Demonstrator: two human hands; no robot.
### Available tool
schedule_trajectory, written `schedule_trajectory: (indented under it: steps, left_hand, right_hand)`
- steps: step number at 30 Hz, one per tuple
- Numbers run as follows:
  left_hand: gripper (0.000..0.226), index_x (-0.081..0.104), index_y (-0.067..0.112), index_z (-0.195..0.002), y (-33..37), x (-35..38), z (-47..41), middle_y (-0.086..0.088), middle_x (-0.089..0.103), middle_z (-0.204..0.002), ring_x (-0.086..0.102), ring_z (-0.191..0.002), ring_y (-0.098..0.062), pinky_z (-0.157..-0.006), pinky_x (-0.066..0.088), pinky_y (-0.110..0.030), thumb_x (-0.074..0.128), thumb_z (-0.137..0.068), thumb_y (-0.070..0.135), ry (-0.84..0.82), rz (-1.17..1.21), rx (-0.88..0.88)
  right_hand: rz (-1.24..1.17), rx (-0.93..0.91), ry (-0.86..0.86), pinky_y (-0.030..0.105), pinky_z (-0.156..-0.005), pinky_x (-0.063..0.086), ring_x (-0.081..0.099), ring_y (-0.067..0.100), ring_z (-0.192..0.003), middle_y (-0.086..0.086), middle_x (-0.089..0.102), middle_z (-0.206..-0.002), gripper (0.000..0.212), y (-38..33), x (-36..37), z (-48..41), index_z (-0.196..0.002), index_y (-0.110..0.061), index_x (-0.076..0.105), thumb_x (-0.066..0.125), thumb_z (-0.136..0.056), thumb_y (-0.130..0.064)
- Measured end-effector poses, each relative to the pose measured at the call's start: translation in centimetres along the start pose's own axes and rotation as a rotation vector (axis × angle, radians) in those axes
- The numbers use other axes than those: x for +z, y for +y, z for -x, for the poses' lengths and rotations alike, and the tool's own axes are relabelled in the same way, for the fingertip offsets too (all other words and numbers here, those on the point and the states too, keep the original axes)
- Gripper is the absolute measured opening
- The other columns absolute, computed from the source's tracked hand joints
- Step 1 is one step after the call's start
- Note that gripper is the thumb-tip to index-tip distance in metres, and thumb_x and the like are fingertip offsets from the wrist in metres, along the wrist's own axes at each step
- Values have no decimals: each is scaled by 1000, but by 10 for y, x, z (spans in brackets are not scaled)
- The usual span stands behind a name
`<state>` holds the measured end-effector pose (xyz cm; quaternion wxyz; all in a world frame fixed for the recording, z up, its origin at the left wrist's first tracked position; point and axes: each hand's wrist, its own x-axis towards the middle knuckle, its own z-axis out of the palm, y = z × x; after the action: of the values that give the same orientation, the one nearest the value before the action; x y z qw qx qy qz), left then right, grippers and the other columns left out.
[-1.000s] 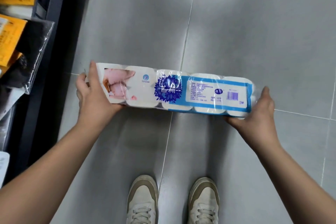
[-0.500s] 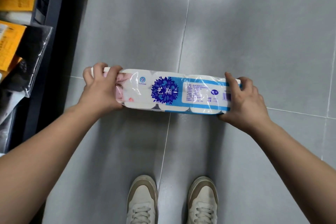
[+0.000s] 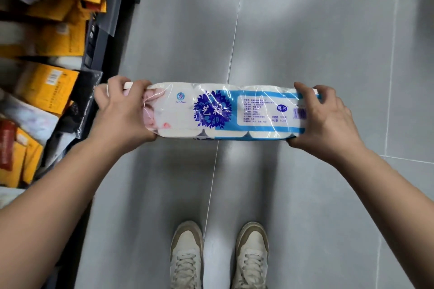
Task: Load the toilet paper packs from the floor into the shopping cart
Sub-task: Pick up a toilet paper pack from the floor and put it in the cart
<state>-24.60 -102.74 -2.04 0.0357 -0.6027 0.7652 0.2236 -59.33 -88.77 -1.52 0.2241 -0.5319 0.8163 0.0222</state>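
A long toilet paper pack (image 3: pixel 220 111), white rolls in clear wrap with a blue label and a purple flower emblem, is held level above the grey floor. My left hand (image 3: pixel 122 112) grips its left end, fingers curled over the top edge. My right hand (image 3: pixel 326 116) grips its right end the same way, partly covering the barcode. No shopping cart is in view.
A dark shelf unit (image 3: pixel 94 49) along the left holds yellow boxes (image 3: pixel 47 87) and bagged goods. My two white shoes (image 3: pixel 186 256) stand below on the grey tiled floor (image 3: pixel 305 30), which stretches ahead and to the right.
Both hands shifted from the pack's ends to gripping over its top edge, and the pack has been lifted. The view has swung up and left, showing more of the shelf.
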Motion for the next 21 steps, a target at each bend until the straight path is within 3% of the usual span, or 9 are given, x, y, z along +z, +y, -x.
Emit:
schedule_trajectory:
  steps: [6, 11, 16, 21]
  left_hand:
    - [100, 44, 32, -141, 53, -137, 34, -11, 31, -139, 27, -130, -41, -106, 39, -50, 94, -54, 30, 86, -35, 7]
    - [108, 43, 37, -143, 105, -272, 76, -11, 35, -138, 32, -132, -40, -110, 36, -48, 92, -48, 47, 104, -33, 20]
    - [113, 41, 42, -148, 164, -413, 127, -5, 36, -139, 27, -134, -33, -110, 35, -47, 97, -49, 38, 193, -44, 57]
    - [120, 39, 48, -149, 199, -549, 185, -2, 37, -139, 31, -132, -30, -110, 27, -36, 97, -45, 33, 281, -17, 68]
  right_hand:
    - [-15, -56, 82, 52, -105, 40, 50, 46, -121, 19, 41, -144, 112, -24, -138, 35, -153, -31, 33, 88, -56, -37]
    - [-58, -103, 149, 53, -106, 42, 50, 46, -121, 20, 44, -141, 113, -46, -275, 79, -152, -33, 34, 86, -52, -40]
    - [-42, -146, 212, 54, -111, 40, 44, 42, -133, 19, 41, -143, 121, -65, -422, 138, -156, -37, 28, 86, -50, -43]
    - [-23, -227, 341, 52, -109, 44, 45, 35, -133, 12, 41, -139, 119, -92, -551, 200, -153, -42, 24, 60, -42, -67]
